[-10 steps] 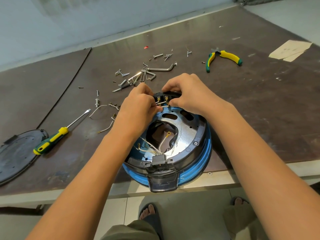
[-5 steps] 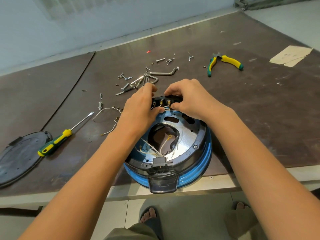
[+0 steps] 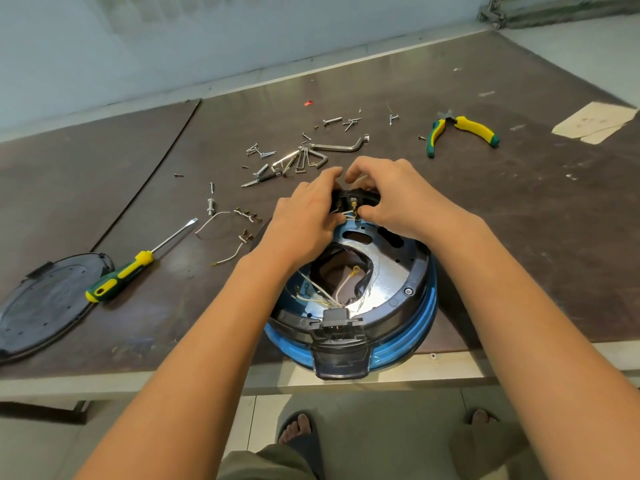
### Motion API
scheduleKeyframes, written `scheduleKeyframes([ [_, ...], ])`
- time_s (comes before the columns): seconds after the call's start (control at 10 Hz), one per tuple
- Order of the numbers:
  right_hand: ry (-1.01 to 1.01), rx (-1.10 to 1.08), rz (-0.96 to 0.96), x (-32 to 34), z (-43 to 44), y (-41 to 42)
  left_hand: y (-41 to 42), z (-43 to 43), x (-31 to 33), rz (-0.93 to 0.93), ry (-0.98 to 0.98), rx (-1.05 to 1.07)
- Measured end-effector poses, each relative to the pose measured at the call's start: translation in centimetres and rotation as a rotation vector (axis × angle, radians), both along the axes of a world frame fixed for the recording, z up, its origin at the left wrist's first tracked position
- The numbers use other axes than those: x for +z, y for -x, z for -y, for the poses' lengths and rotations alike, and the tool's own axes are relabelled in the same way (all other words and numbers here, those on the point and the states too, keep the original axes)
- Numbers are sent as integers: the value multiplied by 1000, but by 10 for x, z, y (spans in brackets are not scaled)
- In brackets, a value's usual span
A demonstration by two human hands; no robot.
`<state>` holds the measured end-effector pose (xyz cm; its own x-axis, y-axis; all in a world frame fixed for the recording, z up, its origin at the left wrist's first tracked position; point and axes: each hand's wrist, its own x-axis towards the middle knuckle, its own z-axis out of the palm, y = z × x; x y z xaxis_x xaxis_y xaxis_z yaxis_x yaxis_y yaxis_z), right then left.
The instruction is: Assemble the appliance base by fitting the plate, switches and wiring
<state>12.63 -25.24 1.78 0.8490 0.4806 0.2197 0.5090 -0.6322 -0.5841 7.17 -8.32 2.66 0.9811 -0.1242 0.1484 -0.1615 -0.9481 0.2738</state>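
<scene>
The round blue appliance base lies upside down at the table's front edge, its shiny metal plate facing up with white wires in the central opening. At its far rim, both hands hold a small black switch block with brass terminals. My left hand pinches its left end. My right hand grips its right end, thumb near the terminals. A black socket housing sits at the near rim.
A yellow-green screwdriver and a black round cover lie at the left. Loose screws, hex keys and spare wires are scattered behind the base. Yellow-green pliers and a paper scrap lie at the far right.
The camera view has shifted slightly. Both hands stay on the switch block at the base's far rim, with the fingers regripped a little.
</scene>
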Motion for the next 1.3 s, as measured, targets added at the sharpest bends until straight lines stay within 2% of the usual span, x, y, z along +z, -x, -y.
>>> scheduleKeyframes([
  [0.3,103,-32,58,7,-4,1,-6,4,0,-7,74,1],
  [0.5,51,-17,53,5,-3,1,-5,1,1,9,206,-20],
  [1.0,30,-14,37,6,-3,1,-5,0,-1,26,233,-38],
  [1.2,-60,-74,-35,5,6,-6,-6,-4,3,146,297,-4],
  [1.3,-147,-132,-45,8,13,-6,-4,-10,10,265,370,51],
])
